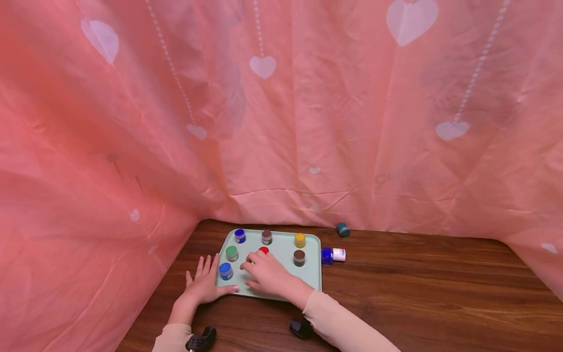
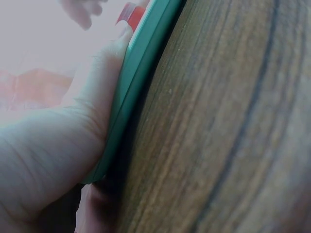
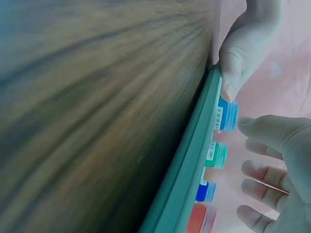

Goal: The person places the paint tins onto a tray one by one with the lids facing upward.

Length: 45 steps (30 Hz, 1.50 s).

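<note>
Several small paint jars stand on a pale green tray (image 1: 281, 249). My left hand (image 1: 204, 287) lies at the tray's front left corner, fingers spread and straight, its thumb on the rim. Near that thumb is a blue jar (image 1: 226, 271), with a green jar (image 1: 231, 253) behind it. Over the tray's middle hovers my right hand (image 1: 268, 275), fingers loosely bent and apart, partly covering a red jar (image 1: 263, 250). In the right wrist view nothing is between the right hand's fingers (image 3: 265, 191), and the blue jar (image 3: 227, 116) is nearest its thumb.
Dark blue (image 1: 239, 235), brown (image 1: 267, 237), yellow (image 1: 300, 240) and dark brown (image 1: 299, 257) jars also stand on the tray. Right of it, on the wooden table (image 1: 418, 283), are a blue jar (image 1: 327, 255) touching a white printed piece (image 1: 339, 254) and a tipped teal jar (image 1: 343, 230). Pink curtain surrounds the table.
</note>
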Motion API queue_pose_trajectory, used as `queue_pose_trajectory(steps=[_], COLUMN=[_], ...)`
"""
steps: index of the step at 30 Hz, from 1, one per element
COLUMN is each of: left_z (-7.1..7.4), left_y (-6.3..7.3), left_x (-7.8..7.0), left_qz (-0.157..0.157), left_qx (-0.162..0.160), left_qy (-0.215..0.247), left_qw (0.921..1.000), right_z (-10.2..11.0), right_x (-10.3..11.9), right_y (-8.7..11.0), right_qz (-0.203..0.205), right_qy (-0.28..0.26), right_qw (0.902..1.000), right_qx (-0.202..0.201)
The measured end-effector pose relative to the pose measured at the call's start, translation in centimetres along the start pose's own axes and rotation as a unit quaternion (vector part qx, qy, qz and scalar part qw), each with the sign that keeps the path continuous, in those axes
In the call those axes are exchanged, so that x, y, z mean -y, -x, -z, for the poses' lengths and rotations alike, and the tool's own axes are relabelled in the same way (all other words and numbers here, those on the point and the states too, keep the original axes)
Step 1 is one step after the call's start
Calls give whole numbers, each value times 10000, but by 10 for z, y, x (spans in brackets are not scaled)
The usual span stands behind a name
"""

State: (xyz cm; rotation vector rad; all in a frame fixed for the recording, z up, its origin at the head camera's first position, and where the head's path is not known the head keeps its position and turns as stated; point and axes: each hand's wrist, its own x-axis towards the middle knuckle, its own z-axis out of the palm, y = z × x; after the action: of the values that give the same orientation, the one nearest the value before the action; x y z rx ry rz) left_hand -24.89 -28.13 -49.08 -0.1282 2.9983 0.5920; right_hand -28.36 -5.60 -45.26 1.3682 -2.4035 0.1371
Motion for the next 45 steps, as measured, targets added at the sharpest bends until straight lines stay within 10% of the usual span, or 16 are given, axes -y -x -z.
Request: queue_pose_trajectory(steps=[27,45], left_z=[-3,2], left_y=[-1,0], left_x=[3,-1], left_qz=[-44,2], left_qx=[-37,7], left_qy=[251,183], left_qw=[9997,9998], right_z=[43,62], right_x=[-65,-130], right_y=[94,135], right_qz=[-96,-44], right_qy=[-92,763], right_qw=[9987,9935], right_qx=[-490,-846])
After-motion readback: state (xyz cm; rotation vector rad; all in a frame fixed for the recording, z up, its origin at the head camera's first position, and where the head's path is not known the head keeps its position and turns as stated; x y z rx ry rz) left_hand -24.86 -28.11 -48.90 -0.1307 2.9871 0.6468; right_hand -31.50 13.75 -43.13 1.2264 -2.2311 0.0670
